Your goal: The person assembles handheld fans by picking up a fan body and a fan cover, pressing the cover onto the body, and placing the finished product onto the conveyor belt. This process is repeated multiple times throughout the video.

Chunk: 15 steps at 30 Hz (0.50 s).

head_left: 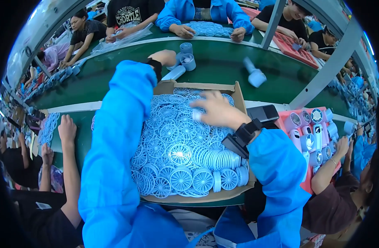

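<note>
My left hand (pixel 166 58) reaches out over the green conveyor belt (pixel 214 62), beside a small group of light-blue handheld fan bodies (pixel 187 62). Its fingers are mostly hidden, so I cannot tell whether they grip one. My right hand (pixel 218 108) is over a cardboard box (pixel 241 97) full of round light-blue fan grilles (pixel 168 129). Its fingers are spread and touch or hover just above the top layer, with something white around one fingertip. Some grilles lie flat; others stand in a row on edge at the box's near right.
Another fan body (pixel 255 76), blurred, lies on the belt to the right. A pink tray (pixel 307 182) of assembled fans stands right of the box. Metal posts (pixel 327 62) rise at the right. Co-workers sit across the belt and at both sides, their hands near their own parts.
</note>
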Available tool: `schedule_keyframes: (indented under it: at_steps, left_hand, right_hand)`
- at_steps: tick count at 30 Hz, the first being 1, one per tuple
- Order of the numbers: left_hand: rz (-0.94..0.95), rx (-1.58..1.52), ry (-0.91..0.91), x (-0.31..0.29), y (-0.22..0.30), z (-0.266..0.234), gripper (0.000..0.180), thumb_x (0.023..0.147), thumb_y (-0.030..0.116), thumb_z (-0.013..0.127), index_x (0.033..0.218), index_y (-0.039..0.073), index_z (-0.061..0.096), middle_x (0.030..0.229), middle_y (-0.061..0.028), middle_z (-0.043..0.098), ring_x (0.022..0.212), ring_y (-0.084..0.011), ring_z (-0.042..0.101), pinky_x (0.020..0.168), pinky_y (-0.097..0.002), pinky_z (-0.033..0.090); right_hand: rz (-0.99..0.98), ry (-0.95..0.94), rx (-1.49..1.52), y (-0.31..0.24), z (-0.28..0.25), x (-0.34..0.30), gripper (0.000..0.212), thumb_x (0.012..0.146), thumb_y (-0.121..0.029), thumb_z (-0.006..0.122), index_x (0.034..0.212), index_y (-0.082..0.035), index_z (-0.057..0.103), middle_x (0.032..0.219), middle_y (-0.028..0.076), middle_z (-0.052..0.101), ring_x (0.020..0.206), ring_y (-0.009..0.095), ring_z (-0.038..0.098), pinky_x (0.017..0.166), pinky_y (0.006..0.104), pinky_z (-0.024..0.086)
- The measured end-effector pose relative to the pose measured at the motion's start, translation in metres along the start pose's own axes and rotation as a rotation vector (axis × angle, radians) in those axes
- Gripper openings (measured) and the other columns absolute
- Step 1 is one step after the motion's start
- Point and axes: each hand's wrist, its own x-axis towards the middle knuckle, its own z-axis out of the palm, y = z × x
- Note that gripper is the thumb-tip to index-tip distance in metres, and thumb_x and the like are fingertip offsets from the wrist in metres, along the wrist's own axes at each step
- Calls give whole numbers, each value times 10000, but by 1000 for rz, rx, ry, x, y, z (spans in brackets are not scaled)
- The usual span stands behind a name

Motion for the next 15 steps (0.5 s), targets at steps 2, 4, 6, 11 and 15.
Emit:
schedule_keyframes:
  at_steps: [2,4,6,11,15]
  left_hand:
    - [-61,-30,9,17,12,4,406,852,245,484,1143,-30,554,1139,-228,587,1045,-345,573,870,-400,457]
    - [-94,-42,11,32,16,10,405,837,226,496,1144,-33,549,1138,-232,585,1056,-360,567,877,-410,454]
    - [-156,13,136,52,-4,39,425,814,209,515,1165,-29,539,1137,-227,589,1046,-362,572,875,-414,455]
    - [-154,-4,180,86,-26,61,452,844,238,497,1260,60,491,1198,-176,570,1038,-364,580,867,-421,476]
    - [-245,140,99,80,-50,61,489,824,296,546,1242,49,495,1165,-163,593,1027,-333,590,833,-406,488]
  right_hand:
    - [24,-72,-497,11,6,-8,414,857,-195,571,1263,-168,493,1270,119,477,1037,282,512,895,368,398]
    - [18,-102,-417,17,-6,-5,448,798,-123,616,1232,-182,519,1200,114,500,1046,307,506,885,373,418]
    - [0,-124,-364,17,-8,-1,471,769,-86,639,1216,-189,532,1165,112,512,1051,320,503,880,376,428]
    - [19,-137,-187,23,-10,7,471,702,-63,674,1148,-166,562,1054,110,525,1039,333,500,875,398,441]
    - [-7,-122,-185,10,-7,16,404,695,-62,675,1078,-143,574,1038,109,527,1012,333,512,860,405,445]
